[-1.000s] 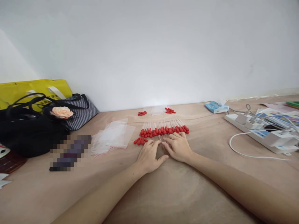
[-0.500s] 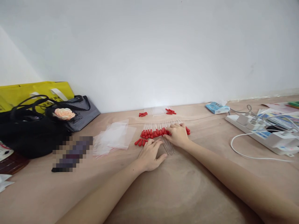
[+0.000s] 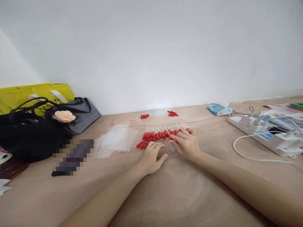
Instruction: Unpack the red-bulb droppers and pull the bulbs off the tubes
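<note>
A row of thin clear droppers with red rubber bulbs point(image 3: 156, 135) lies on the brown table point(image 3: 180, 195). A few loose red bulbs point(image 3: 141, 144) sit at its left end. My left hand point(image 3: 151, 157) rests flat just in front of them, fingers stretched and thumb out, holding nothing. My right hand point(image 3: 187, 143) covers the right end of the row with its fingers curled and pressed together, pinching a dropper by its red bulb. A bundle of bare glass tubes point(image 3: 170, 150) lies between the two hands.
Clear zip bags point(image 3: 115, 138) lie to the left, beside a black bag point(image 3: 30, 132), a striped bag point(image 3: 80, 115) and a yellow bag point(image 3: 35, 91). More red bulbs point(image 3: 172, 113) sit near the wall. A white power strip point(image 3: 267, 135) with plugs and cables lies at the right.
My right hand reached forward onto the right end of the dropper row, then drew back a little toward me with its fingers curled. My left hand stayed where it was.
</note>
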`<action>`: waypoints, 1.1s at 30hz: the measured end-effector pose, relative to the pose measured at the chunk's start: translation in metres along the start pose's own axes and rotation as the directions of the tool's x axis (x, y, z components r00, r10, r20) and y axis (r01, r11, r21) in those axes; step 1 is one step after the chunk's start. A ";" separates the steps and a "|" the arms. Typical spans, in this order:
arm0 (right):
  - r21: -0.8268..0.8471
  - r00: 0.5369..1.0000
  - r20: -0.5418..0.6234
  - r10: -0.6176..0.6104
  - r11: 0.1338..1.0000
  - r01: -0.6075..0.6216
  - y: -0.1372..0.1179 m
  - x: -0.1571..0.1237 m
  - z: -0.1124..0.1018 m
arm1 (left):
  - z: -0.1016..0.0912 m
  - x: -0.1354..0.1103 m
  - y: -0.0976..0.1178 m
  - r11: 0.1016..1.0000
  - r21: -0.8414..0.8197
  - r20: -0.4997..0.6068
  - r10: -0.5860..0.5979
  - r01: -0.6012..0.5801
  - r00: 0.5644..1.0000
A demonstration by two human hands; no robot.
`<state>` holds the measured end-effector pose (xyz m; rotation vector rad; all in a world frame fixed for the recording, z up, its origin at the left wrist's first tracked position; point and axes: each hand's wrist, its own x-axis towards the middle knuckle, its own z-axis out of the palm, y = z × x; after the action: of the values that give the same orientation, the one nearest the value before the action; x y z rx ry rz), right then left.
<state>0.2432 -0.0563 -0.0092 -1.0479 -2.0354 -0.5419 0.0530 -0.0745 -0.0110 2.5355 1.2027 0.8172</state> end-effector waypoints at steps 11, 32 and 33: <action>0.078 0.962 -0.129 -0.239 0.965 0.250 -0.034 -0.013 -0.006 | 0.004 0.005 0.012 0.801 -0.545 -0.037 -0.319 0.248 0.947; 0.171 0.968 -0.022 -0.248 0.953 0.248 -0.023 -0.017 0.001 | -0.015 -0.024 -0.011 0.979 0.150 -0.072 0.150 -0.138 0.986; 0.179 0.968 -0.014 -0.252 0.951 0.251 -0.023 -0.017 0.000 | -0.016 -0.026 -0.012 0.981 0.143 -0.073 0.146 -0.135 0.987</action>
<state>0.2303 -0.0773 -0.0232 -0.6898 -2.1956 -0.4720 0.0230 -0.0868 -0.0131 2.7495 1.1517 0.9094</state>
